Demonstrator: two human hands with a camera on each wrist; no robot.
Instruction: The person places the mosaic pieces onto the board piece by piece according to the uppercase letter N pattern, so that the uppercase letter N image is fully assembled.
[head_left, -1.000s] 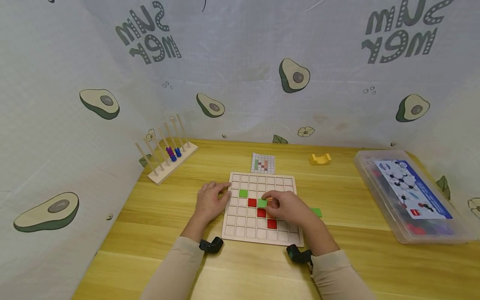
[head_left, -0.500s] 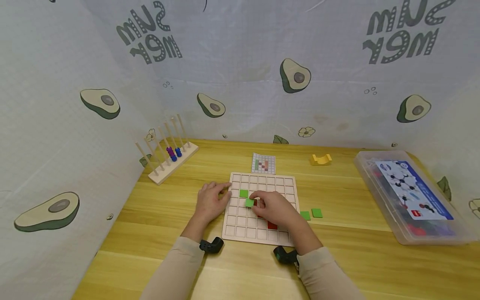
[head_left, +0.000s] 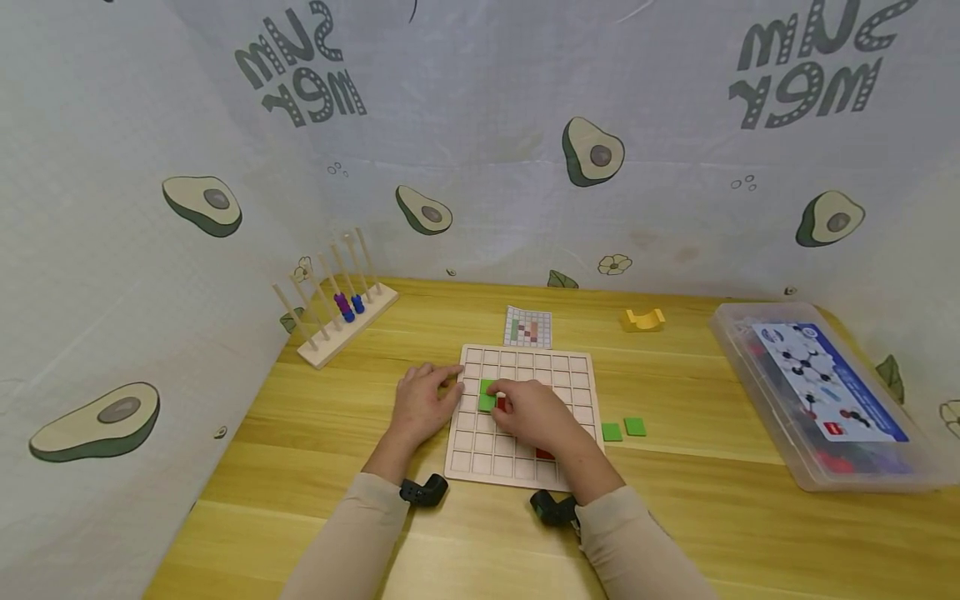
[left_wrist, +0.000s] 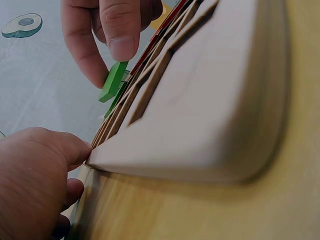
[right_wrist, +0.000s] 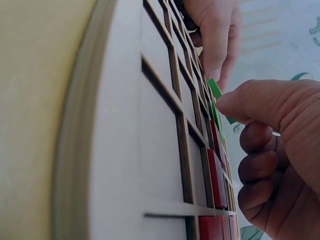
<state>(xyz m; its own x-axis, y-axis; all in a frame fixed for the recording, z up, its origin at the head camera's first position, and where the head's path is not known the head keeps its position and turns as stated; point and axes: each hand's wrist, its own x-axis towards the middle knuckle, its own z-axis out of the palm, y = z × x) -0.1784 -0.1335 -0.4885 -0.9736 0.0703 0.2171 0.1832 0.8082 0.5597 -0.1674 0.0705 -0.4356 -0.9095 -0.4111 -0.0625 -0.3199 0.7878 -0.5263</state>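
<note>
A wooden grid board (head_left: 472, 462) lies on the table, with its left edge touched by the fingertips of my left hand (head_left: 422, 406). My right hand (head_left: 534, 414) reaches over the board and pinches a green square tile (left_wrist: 113, 84) between thumb and index finger. In the left wrist view that tile is tilted, just above the grid. Directly behind it, a second green tile (head_left: 487, 386) sits in a cell. Red tiles (right_wrist: 216, 177) lie in other cells, partly covered by my right hand in the head view.
Two loose green tiles (head_left: 612, 432) lie right of the board. A printed pattern card (head_left: 528, 327) is behind it. A peg rack (head_left: 348, 325) with beads stands back left. A yellow curved block (head_left: 642, 321) and a clear plastic box (head_left: 780, 433) are at the right.
My right hand has carried the green tile leftward across the board, to the cell in front of the other green tile. My left hand has stayed at the board's edge.
</note>
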